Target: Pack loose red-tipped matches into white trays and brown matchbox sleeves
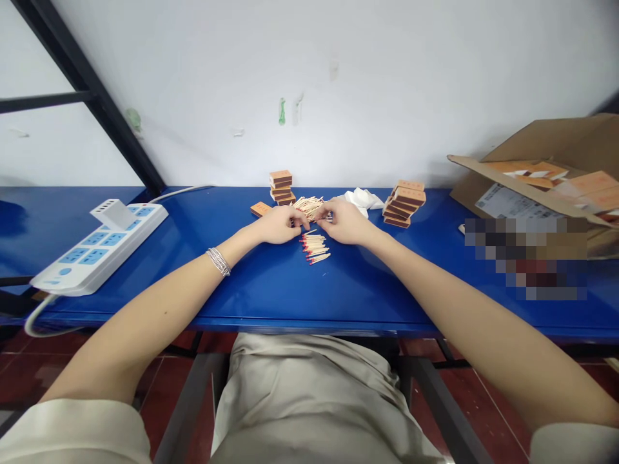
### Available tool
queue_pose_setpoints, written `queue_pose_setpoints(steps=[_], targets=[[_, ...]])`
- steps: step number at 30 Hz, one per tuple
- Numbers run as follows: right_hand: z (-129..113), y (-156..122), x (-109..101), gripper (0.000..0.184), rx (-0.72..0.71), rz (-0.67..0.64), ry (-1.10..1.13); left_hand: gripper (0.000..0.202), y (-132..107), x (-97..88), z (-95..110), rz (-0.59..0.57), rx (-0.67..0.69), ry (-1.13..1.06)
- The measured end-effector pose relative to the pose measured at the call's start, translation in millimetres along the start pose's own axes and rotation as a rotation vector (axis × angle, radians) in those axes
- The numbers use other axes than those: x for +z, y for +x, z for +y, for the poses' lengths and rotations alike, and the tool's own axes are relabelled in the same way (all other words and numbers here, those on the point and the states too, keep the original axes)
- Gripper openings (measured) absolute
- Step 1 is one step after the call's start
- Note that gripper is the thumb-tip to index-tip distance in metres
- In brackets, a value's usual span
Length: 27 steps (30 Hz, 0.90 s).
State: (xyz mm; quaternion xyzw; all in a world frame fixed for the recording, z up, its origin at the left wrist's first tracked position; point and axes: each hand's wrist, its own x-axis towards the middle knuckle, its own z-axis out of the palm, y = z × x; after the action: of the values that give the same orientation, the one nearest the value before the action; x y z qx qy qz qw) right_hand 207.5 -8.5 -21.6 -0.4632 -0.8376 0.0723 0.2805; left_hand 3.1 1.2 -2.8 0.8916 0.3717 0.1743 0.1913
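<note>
Two matchbox stacks (280,187) flank the loose matches (309,205) that left hand (280,225) and right hand (345,222) pinch, power strip (99,245) aside.

- A white power strip (99,248) with blue sockets lies at the left end of a blue table (271,290), its white cable (181,191) running back toward the wall.
- An open cardboard box (546,138) sits at the right end, flaps spread.
- Crumpled white wrapping (360,198) lies close to the white wall (338,84).
- A black metal frame (91,90) slants across the upper left.
</note>
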Motion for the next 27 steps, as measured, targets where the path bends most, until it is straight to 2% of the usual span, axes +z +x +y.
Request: queue_pose_setpoints(steps=[6,11,17,21,27], targets=[[19,1,-5,0.015,0.102,-0.033,-0.138,0.032,0,0.9,-4,-0.032,0.063,-0.029],[16,2,-6,0.014,0.150,-0.081,-0.197,0.031,1,0.7,-4,-0.026,0.060,-0.044],[11,-1,-18,0.014,0.191,-0.088,-0.228,0.029,1,0.7,-4,0.012,0.016,-0.036],[2,-4,-21,0.013,0.197,-0.124,-0.172,0.029,1,0.5,-4,0.017,0.013,-0.029],[-6,-5,-13,0.014,0.049,-0.171,0.064,0.031,1,0.3,-3,0.001,0.006,-0.012]])
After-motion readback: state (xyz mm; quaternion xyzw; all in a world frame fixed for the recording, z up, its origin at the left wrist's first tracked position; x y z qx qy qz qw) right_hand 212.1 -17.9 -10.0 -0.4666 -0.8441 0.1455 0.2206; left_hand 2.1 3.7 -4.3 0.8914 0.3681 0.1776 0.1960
